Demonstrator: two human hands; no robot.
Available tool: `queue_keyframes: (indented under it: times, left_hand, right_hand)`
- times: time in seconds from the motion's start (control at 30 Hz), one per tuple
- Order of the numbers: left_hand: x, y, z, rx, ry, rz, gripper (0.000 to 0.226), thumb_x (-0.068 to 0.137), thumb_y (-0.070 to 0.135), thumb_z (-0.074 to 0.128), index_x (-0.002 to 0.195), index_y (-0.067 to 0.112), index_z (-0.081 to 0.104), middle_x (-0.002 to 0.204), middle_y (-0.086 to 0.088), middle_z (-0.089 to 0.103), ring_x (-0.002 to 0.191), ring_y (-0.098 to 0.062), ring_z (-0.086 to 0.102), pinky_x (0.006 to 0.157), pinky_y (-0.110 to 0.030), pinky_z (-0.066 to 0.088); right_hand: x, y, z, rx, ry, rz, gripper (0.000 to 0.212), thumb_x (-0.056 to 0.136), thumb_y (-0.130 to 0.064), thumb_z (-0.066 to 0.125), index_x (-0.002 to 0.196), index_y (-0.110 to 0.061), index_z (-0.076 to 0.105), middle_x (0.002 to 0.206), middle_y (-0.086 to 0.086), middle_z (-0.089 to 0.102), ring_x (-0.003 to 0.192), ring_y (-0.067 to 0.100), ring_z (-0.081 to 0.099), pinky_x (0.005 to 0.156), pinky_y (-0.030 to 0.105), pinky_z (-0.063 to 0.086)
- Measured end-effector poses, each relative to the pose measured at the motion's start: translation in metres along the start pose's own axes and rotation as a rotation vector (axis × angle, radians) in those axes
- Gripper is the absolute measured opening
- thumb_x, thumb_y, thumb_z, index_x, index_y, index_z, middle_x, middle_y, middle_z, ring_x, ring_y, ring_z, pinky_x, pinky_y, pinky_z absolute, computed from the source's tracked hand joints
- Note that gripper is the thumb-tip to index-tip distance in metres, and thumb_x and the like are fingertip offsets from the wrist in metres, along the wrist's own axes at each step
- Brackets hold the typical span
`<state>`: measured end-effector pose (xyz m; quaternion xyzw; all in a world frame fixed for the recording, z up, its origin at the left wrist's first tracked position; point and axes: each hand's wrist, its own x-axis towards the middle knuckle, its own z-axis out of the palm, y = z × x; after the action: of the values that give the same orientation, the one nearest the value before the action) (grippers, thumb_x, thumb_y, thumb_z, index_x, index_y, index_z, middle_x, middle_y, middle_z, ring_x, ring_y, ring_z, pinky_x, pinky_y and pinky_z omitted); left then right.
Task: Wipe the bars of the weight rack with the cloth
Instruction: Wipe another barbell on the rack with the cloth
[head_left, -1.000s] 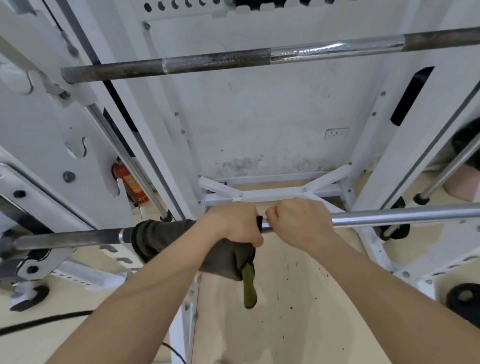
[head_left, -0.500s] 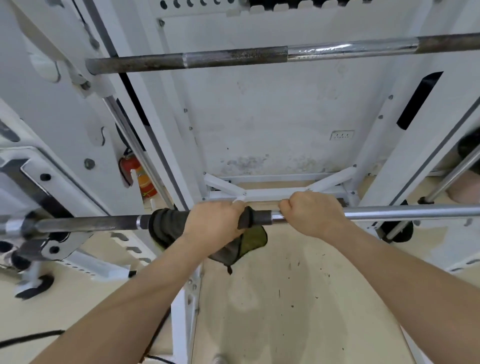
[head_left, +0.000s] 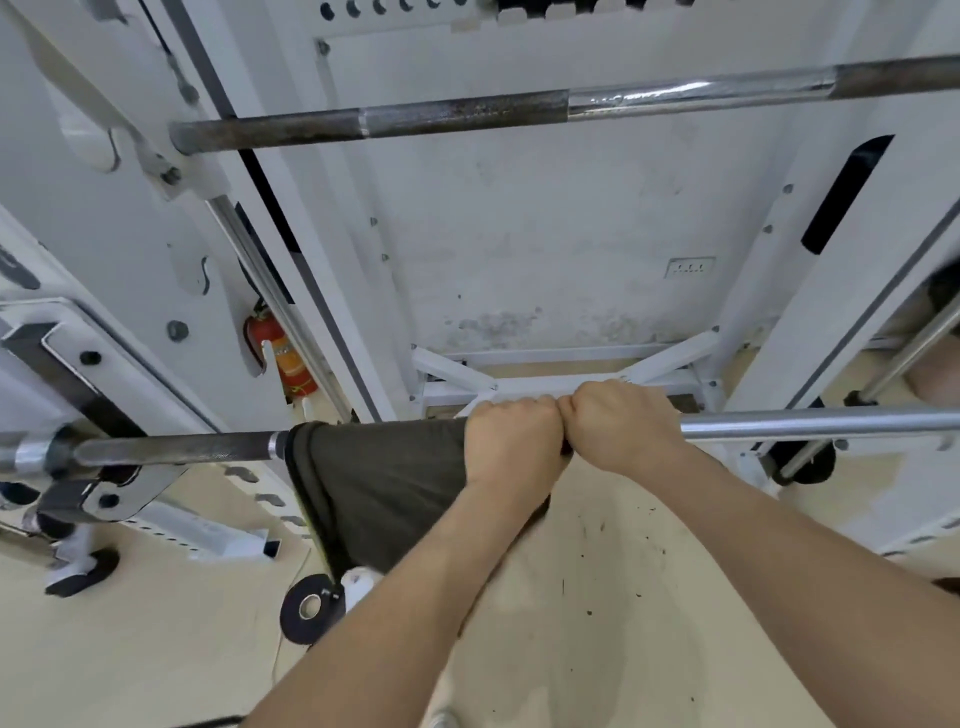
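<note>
You are clamping the soft, limp dark cloth (head_left: 384, 483) round the lower barbell (head_left: 810, 419) at mid-frame with your left hand (head_left: 511, 441), your right hand (head_left: 618, 427) gripping the rigid, probably slick steel just beside it.

Cloth (head_left: 384, 483) now drapes wide on the bar (head_left: 810, 422); left hand (head_left: 511, 441) meets right hand (head_left: 618, 431).

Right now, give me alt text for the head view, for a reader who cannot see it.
The left hand grips a dark olive cloth draped over the lower barbell, fist touching the right hand, which grips the bare chrome beside it. A rust-specked upper bar crosses the white rack above.
</note>
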<state>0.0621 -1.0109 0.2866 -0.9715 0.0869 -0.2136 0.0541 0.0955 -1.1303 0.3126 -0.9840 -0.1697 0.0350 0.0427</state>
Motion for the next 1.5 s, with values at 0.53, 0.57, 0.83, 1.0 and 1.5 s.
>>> queue_keyframes:
  times: [0.53,0.57,0.83,1.0,1.5]
  left_hand:
    - [-0.008,-0.04,-0.018,-0.04,-0.353,-0.099,0.007,0.082,0.031,0.051,0.084,0.025,0.055,0.069,0.005,0.055,0.07,-0.024,0.061,0.056,-0.027,0.036]
    - [-0.003,-0.022,-0.02,-0.08,-0.373,-0.077,0.008,0.084,0.03,0.051,0.085,0.024,0.055,0.066,0.005,0.051,0.069,-0.024,0.059,0.056,-0.027,0.034]
    - [-0.033,-0.1,-0.019,-0.035,-0.277,-0.075,0.03,0.081,0.056,0.053,0.075,0.028,0.05,0.066,0.007,0.053,0.066,-0.02,0.059,0.053,-0.027,0.036]
    - [-0.03,-0.111,-0.021,0.02,-0.394,-0.113,0.021,0.077,0.048,0.056,0.07,0.029,0.048,0.063,0.009,0.049,0.067,-0.021,0.06,0.053,-0.027,0.036]
    - [-0.052,-0.149,-0.017,0.011,-0.264,-0.13,0.025,0.076,0.049,0.056,0.07,0.028,0.047,0.06,0.007,0.054,0.058,-0.024,0.061,0.052,-0.029,0.046]
  right_hand:
    - [-0.005,-0.004,-0.003,-0.174,0.028,-0.103,0.025,0.097,-0.017,0.033,0.084,-0.019,0.054,0.088,0.003,0.061,0.076,0.028,0.052,0.064,0.031,0.042]
    - [-0.006,-0.004,-0.005,-0.145,0.021,-0.083,0.027,0.097,-0.019,0.033,0.084,-0.019,0.056,0.093,0.004,0.064,0.08,0.029,0.057,0.067,0.032,0.044]
    - [-0.007,0.002,-0.003,-0.14,0.02,-0.099,0.025,0.095,-0.016,0.026,0.086,-0.016,0.049,0.086,0.005,0.054,0.08,0.029,0.052,0.065,0.032,0.041]
    - [-0.011,-0.006,-0.006,-0.123,0.032,-0.097,0.021,0.099,-0.017,0.036,0.082,-0.019,0.049,0.084,0.003,0.053,0.078,0.027,0.054,0.065,0.032,0.043]
    - [-0.009,0.004,-0.007,-0.366,-0.028,-0.245,0.023,0.098,-0.018,0.033,0.108,-0.014,0.053,0.084,0.0,0.049,0.071,0.024,0.044,0.055,0.031,0.037]
